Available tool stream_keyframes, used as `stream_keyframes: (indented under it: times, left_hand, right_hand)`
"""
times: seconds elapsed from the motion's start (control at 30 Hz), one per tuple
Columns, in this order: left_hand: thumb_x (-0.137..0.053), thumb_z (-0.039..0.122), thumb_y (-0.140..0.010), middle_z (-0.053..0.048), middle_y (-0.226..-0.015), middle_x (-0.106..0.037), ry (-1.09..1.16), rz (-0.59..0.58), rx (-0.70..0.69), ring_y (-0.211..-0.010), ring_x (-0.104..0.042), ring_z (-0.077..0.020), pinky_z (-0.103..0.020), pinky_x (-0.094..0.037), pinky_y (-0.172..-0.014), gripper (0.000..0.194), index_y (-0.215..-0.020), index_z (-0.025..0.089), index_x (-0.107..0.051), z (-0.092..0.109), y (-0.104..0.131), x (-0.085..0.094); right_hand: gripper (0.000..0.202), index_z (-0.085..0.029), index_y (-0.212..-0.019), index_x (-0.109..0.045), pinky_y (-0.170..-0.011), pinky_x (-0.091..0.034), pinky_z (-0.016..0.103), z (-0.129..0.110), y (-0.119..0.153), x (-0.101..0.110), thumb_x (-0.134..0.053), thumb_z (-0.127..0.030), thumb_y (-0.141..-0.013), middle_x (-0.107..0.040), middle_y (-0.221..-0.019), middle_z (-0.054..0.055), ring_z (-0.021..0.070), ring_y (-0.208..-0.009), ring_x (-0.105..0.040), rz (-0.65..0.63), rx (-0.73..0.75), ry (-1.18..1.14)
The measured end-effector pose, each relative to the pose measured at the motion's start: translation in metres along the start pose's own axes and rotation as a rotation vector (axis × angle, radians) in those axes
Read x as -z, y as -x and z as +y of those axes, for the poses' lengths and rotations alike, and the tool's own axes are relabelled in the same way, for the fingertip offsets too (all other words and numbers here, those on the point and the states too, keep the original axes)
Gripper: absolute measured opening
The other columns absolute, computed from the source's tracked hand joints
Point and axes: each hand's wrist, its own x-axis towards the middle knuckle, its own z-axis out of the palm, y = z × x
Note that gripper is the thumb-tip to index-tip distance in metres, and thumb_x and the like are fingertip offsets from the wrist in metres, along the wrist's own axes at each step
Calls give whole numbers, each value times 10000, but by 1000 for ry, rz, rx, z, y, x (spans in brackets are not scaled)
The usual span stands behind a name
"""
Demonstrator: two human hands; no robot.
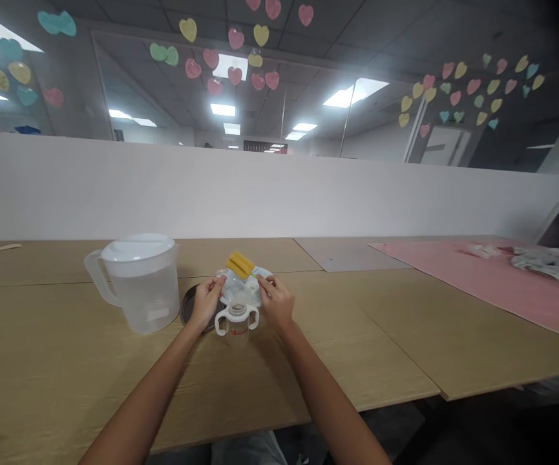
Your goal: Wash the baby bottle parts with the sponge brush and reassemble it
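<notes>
My right hand [276, 300] pinches the thin green handle of a bottle brush with a yellow sponge head [240, 265]. Its sponge end points up and to the left, between the two hands. My left hand [207, 300] is closed at the fingertips on a small clear plastic piece [221, 273], whose exact kind I cannot make out. Just below the hands, a clear baby bottle [238, 331] with a white two-handled collar stands upright and uncapped on the table. Behind it lies a whitish, partly see-through bundle [243, 290], partly hidden by the hands and brush.
Left of my hands stands a lidded translucent pitcher [146, 284]. A dark round tray [189, 307] lies partly under my left hand. The wooden table [357, 342] carries a pink cloth [483, 278] with crumpled fabric [545, 261] at right. A white wall [279, 194] closes off the back.
</notes>
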Motion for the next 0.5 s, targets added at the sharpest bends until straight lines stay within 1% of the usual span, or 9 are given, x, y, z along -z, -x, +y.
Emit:
stream_keyframes:
  times: [0.07,0.13,0.27,0.33,0.43,0.5]
  left_hand:
    - [-589,592,-707,54,-487,-457,-22,-3,-5,-479,-406,-86,-203,-309,-498,449,-605,156,-554,1,0,0]
    - [-600,583,-701,55,-486,-458,-17,-5,4,-479,-408,-87,-203,-315,-502,438,-612,157,-558,1,0,0]
    - [-630,559,-674,45,-510,-494,49,-9,41,-484,-428,-89,-202,-320,-501,411,-611,160,-550,0,0,-1]
    - [-640,549,-666,38,-525,-516,62,-12,47,-492,-442,-89,-202,-325,-506,406,-600,159,-549,0,0,-1]
    - [-644,537,-677,35,-523,-522,55,-19,41,-494,-444,-83,-200,-333,-514,406,-580,153,-550,1,1,-1]
    - [-652,531,-678,28,-539,-545,73,-3,38,-512,-465,-85,-201,-357,-534,400,-600,146,-573,2,1,-2]
  right_hand:
    - [220,-263,-1009,-707,-609,-407,181,2,-1,1,-542,-204,-876,-651,-785,32,88,-669,-563,31,-37,25]
    - [218,-257,-1006,-708,-613,-411,182,3,-2,2,-537,-208,-879,-650,-788,35,90,-678,-568,45,-27,16]
    - [216,-276,-1006,-707,-633,-406,188,-1,-1,2,-554,-207,-870,-649,-774,24,87,-677,-563,5,132,1]
    - [219,-281,-1011,-705,-636,-398,194,0,-1,2,-557,-205,-869,-650,-772,22,88,-674,-556,-11,161,28]
    - [217,-271,-1016,-703,-626,-384,197,5,-1,1,-548,-210,-877,-651,-777,26,93,-678,-554,9,82,86]
    - [209,-267,-1011,-705,-609,-374,193,8,-1,1,-551,-223,-877,-648,-773,25,91,-670,-551,19,28,106]
